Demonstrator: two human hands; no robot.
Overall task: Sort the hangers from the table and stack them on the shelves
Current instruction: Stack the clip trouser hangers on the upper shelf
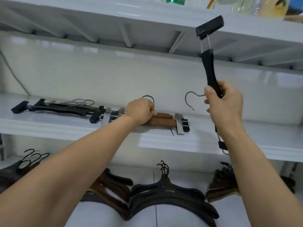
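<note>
Hanger (210, 69) stands upright in right hand (226, 104), hook (185, 98) leftward.

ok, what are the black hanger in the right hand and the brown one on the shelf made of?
The black hanger in the right hand: satin black bar, painted wood or plastic, can't tell; hook dull grey wire, likely steel. The brown hanger under the left hand: matte reddish-brown, looks like stained wood; clips flat silvery plates, likely metal.
</note>
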